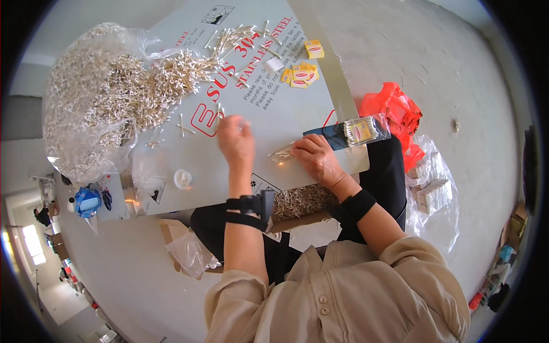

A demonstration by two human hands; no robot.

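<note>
Over the middle of the metal-topped table, my left hand is raised with its fingers curled in and their tips blurred. What it pinches, if anything, is hidden; a single cotton swab shows just beyond its fingers. My right hand is closed over a small bunch of cotton swabs near the table's front edge. Just beyond it lies a clear pack of cotton swabs with a yellow card, next to a dark blue strip.
A large clear bag spills a heap of cotton swabs at the left. Yellow cards lie farther back. A white round lid sits front left. A box of swabs is below the edge; red plastic lies right.
</note>
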